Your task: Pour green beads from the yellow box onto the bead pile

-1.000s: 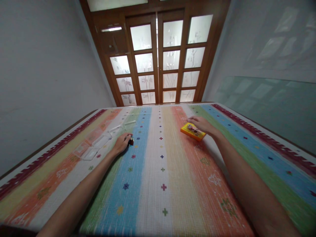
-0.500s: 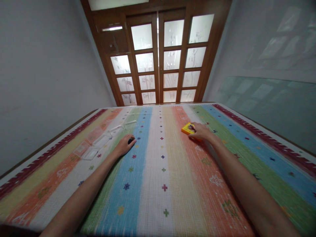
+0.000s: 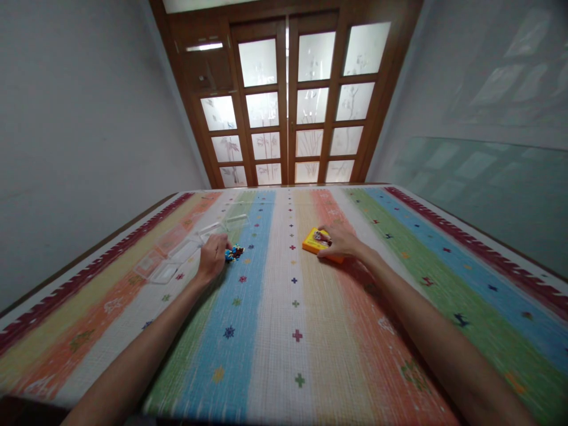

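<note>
My left hand [image 3: 213, 258] is over the left side of the table, with its fingers curled against a cluster of small multicoloured pieces [image 3: 234, 253], blue, yellow and dark brown. Their exact kind is too small to make out, and the fingers hide part of them. On the right, my right hand [image 3: 341, 242] grips a small yellow box [image 3: 312, 240] from its right side, thumb on the near edge and fingers on the far edge. A dark brown picture shows on the box's top, and its sides look orange.
Several clear plastic containers [image 3: 163, 273] lie in a slanting row left of and beyond my left hand. A striped, patterned cloth [image 3: 275, 331] covers the table. Behind it stand wooden doors with glass panes [image 3: 261, 110]; a glass panel [image 3: 479, 183] leans along the right wall.
My left hand has turned and shifted slightly left, exposing the multicoloured pieces. My right hand has brought the yellow box left and a little nearer.
</note>
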### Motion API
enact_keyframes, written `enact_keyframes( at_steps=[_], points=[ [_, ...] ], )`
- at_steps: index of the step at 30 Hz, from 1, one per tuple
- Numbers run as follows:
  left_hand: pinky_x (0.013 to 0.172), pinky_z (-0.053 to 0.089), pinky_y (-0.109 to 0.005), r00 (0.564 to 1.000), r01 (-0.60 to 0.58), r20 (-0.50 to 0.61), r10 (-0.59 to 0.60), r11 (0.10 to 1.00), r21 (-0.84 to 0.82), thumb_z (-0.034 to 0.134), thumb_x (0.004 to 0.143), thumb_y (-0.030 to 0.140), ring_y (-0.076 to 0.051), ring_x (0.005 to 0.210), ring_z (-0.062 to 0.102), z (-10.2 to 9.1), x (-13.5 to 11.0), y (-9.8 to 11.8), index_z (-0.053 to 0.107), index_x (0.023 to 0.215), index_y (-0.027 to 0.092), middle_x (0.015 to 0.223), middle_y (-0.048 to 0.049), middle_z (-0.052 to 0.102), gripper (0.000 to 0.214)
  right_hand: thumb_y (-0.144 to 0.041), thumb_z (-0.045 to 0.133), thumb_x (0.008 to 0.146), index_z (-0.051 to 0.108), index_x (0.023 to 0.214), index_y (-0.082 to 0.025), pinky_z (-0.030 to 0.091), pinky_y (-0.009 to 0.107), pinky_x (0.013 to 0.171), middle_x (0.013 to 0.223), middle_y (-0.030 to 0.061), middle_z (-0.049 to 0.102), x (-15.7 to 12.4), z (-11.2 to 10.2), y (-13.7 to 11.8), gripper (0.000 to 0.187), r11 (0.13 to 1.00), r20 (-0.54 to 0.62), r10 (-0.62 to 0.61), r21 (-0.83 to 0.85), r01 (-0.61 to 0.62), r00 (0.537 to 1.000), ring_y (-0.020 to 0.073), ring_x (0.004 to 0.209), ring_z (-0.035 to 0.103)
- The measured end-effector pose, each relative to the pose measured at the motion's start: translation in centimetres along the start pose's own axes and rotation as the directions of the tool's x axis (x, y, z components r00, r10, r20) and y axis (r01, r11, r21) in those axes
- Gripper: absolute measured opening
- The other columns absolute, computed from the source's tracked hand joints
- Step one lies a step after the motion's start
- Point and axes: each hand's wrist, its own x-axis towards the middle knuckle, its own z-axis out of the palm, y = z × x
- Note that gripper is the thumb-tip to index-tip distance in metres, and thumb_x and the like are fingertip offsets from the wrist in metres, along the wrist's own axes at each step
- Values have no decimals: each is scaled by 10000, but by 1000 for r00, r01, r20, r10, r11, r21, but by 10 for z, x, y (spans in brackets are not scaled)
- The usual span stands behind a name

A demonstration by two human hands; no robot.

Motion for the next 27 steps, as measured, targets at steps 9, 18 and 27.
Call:
enact_keyframes(
  at_steps=[9,18,27],
  points=[
    [827,560,-394,936,-160,225,271,897,-412,564,977,455,-192,857,664,10,-45,39,348,1520,242,1199,-102,654,622,-549,823,652,608,1244,-147,485,425,846,1232,193,630,-34,12,-121,748,906,226,-402,-41,421,887,352,1061,589],
    [1190,334,-589,732,-254,510,451,876,-410,866,711,467,-383,1408,453,12,-67,47,144,1629,240,1551,-190,428,1190,-557,717,750,641,1167,-96,504,406,766,1162,195,672,-59,22,-161,626,832,250,-510,-101,546,823,312,938,627],
    [1210,290,-621,759,-196,503,413,882,-428,886,695,446,-401,1449,410,12,-71,48,134,1633,238,1589,-200,387,1220,-521,712,793,725,1037,-146,434,317,651,929,101,748,-49,0,-151,447,842,229,-538,110,528,811,212,722,639]
  ],
)
